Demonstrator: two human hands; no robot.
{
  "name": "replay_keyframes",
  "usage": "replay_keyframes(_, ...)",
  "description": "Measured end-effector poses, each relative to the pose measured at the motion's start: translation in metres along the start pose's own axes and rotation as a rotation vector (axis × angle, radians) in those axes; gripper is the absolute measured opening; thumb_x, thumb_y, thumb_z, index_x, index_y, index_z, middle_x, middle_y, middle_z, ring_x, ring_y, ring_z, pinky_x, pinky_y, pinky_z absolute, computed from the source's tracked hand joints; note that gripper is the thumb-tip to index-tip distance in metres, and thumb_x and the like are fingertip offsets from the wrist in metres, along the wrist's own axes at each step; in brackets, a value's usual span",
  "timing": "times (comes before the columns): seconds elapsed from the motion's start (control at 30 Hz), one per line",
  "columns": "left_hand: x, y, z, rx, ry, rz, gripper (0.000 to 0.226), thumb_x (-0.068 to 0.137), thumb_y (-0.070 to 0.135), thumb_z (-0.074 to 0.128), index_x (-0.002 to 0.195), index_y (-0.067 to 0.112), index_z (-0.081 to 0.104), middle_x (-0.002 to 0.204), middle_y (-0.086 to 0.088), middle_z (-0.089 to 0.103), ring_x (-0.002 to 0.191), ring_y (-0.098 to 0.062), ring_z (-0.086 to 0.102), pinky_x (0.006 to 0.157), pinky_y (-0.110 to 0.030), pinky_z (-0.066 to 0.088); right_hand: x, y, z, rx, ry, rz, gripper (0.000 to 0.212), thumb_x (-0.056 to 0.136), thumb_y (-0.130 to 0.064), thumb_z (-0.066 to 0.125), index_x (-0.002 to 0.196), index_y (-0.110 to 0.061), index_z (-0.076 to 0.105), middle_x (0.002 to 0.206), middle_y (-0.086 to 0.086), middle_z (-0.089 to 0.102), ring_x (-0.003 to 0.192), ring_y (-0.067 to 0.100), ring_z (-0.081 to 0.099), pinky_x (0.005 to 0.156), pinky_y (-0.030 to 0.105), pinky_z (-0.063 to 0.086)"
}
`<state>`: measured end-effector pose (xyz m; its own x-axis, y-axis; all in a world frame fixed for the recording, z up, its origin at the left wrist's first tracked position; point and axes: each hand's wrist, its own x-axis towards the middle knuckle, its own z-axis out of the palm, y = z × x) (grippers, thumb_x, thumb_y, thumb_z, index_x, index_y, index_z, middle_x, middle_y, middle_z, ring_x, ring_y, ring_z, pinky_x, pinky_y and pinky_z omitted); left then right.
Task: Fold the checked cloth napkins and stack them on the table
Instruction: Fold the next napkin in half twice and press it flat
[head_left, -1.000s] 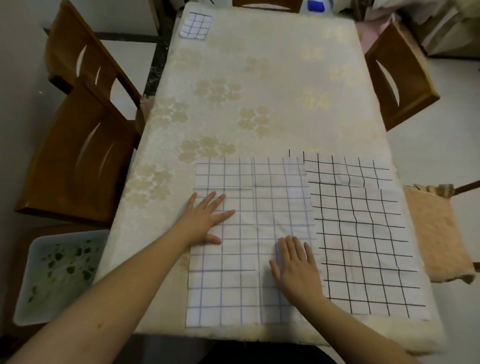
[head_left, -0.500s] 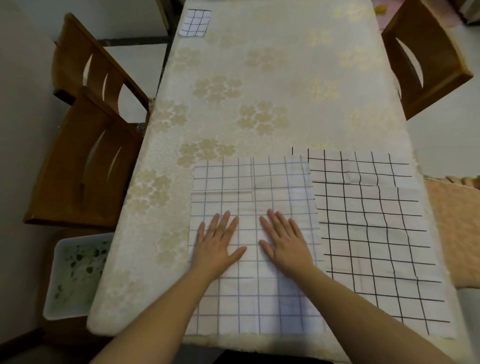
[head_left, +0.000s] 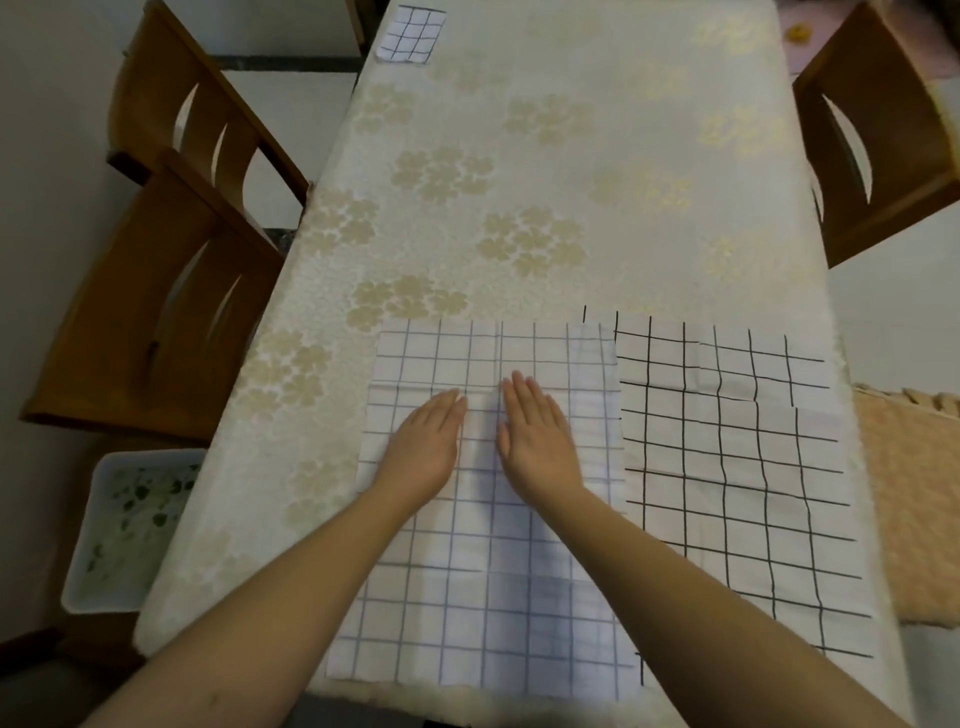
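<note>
A white napkin with thin blue checks (head_left: 519, 597) lies flat at the table's near edge. Both of my hands press on its middle, fingers straight and together: my left hand (head_left: 428, 441) and my right hand (head_left: 537, 436) lie side by side, a narrow strip of cloth between them. A larger white napkin with black checks (head_left: 737, 467) lies spread to the right, its left edge under the blue one. A small folded checked napkin (head_left: 410, 34) sits at the table's far left corner.
The table wears a cream cloth with pale flower prints (head_left: 519, 182). Two wooden chairs (head_left: 171, 260) stand along the left side, another chair (head_left: 878, 130) at the far right. A cushioned seat (head_left: 909, 499) is at the right. A white tub (head_left: 124, 525) sits on the floor at left.
My hands slid together and forward on the blue-checked napkin, from spread apart to side by side at its middle. The camera tilted down and closer.
</note>
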<state>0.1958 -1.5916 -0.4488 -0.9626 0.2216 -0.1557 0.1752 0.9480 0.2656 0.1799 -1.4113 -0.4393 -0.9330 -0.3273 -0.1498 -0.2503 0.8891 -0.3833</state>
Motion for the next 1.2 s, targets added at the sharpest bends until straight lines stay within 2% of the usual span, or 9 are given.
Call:
replay_keyframes(0.17, 0.014, -0.002, 0.014, 0.154, -0.101, 0.004, 0.066, 0.091, 0.027, 0.008, 0.155, 0.014, 0.016, 0.162, -0.002, 0.014, 0.150, -0.022, 0.015, 0.121, -0.042, 0.015, 0.023, 0.003, 0.023, -0.062, -0.066, -0.079, 0.061, 0.098, -0.035, 0.013, 0.155, -0.013, 0.020, 0.162, 0.003, 0.013, 0.150, 0.019, 0.014, 0.121, 0.030, -0.001)
replay_keyframes(0.27, 0.013, -0.024, 0.016, 0.182, -0.046, -0.022, 0.062, 0.098, 0.045, 0.019, 0.156, 0.022, 0.017, 0.163, 0.003, 0.012, 0.150, -0.021, 0.013, 0.121, -0.044, 0.011, 0.027, 0.022, 0.022, -0.091, -0.023, 0.003, 0.060, 0.100, -0.044, 0.019, 0.157, -0.023, 0.014, 0.163, -0.002, 0.004, 0.151, 0.016, 0.004, 0.121, 0.035, -0.002)
replay_keyframes(0.37, 0.008, -0.051, 0.012, 0.184, -0.053, -0.056, 0.075, 0.094, 0.065, 0.024, 0.156, 0.028, 0.005, 0.164, 0.005, -0.002, 0.151, -0.019, -0.002, 0.121, -0.044, 0.002, 0.030, 0.045, 0.014, -0.100, -0.022, 0.081, 0.066, 0.097, -0.054, 0.012, 0.156, -0.029, -0.003, 0.162, -0.006, -0.014, 0.149, 0.012, -0.014, 0.121, 0.035, -0.009)
replay_keyframes(0.53, 0.009, -0.068, 0.001, 0.179, -0.135, -0.095, 0.085, 0.090, 0.075, 0.019, 0.152, 0.032, -0.018, 0.159, -0.002, -0.027, 0.147, -0.018, -0.024, 0.120, -0.040, -0.010, 0.016, 0.084, -0.003, -0.153, -0.012, 0.195, 0.068, 0.099, -0.057, 0.012, 0.155, -0.027, -0.012, 0.161, -0.005, -0.020, 0.148, 0.012, -0.019, 0.122, 0.035, -0.006)
replay_keyframes(0.63, 0.012, -0.067, -0.005, 0.197, -0.211, -0.102, 0.086, 0.087, 0.078, 0.016, 0.149, 0.033, -0.025, 0.157, -0.004, -0.032, 0.146, -0.019, -0.027, 0.119, -0.040, -0.011, 0.012, 0.093, -0.009, -0.149, -0.036, 0.210, 0.070, 0.098, -0.059, 0.010, 0.155, -0.025, -0.012, 0.162, -0.005, -0.020, 0.148, 0.011, -0.019, 0.121, 0.033, -0.008)
replay_keyframes(0.73, 0.012, -0.060, -0.017, 0.173, -0.261, -0.128, 0.086, 0.089, 0.074, 0.023, 0.152, 0.032, -0.019, 0.160, -0.005, -0.025, 0.148, -0.020, -0.020, 0.120, -0.043, -0.007, 0.014, 0.090, -0.014, -0.147, -0.074, 0.210, 0.068, 0.099, -0.056, 0.009, 0.155, -0.022, -0.010, 0.163, -0.001, -0.017, 0.149, 0.013, -0.017, 0.120, 0.033, -0.012)
replay_keyframes(0.87, -0.017, -0.032, -0.016, 0.080, -0.070, -0.065, 0.074, 0.097, 0.053, 0.035, 0.156, 0.020, 0.005, 0.163, -0.011, 0.007, 0.150, -0.025, 0.006, 0.121, -0.043, 0.008, -0.019, 0.063, -0.013, -0.200, 0.004, 0.042, 0.067, 0.099, -0.047, 0.016, 0.156, -0.017, -0.001, 0.163, 0.001, -0.010, 0.150, 0.016, -0.011, 0.121, 0.036, -0.007)
replay_keyframes(1.0, -0.088, 0.002, 0.012, -0.004, -0.002, 0.143, 0.063, 0.092, 0.042, 0.042, 0.146, 0.011, 0.039, 0.151, -0.013, 0.041, 0.139, -0.029, 0.037, 0.111, -0.047, 0.038, -0.085, 0.026, 0.013, -0.157, -0.011, -0.123, 0.064, 0.098, -0.044, 0.032, 0.154, -0.014, 0.021, 0.161, 0.003, 0.017, 0.150, 0.020, 0.015, 0.121, 0.037, 0.007)
replay_keyframes(1.2, -0.174, 0.010, 0.040, 0.008, 0.006, 0.257, 0.056, 0.088, 0.045, 0.049, 0.135, 0.015, 0.054, 0.143, -0.011, 0.051, 0.132, -0.028, 0.047, 0.105, -0.042, 0.043, -0.165, -0.005, 0.043, -0.106, -0.018, -0.198, 0.062, 0.089, -0.045, 0.049, 0.141, -0.011, 0.049, 0.140, 0.006, 0.053, 0.130, 0.024, 0.047, 0.108, 0.042, 0.039)
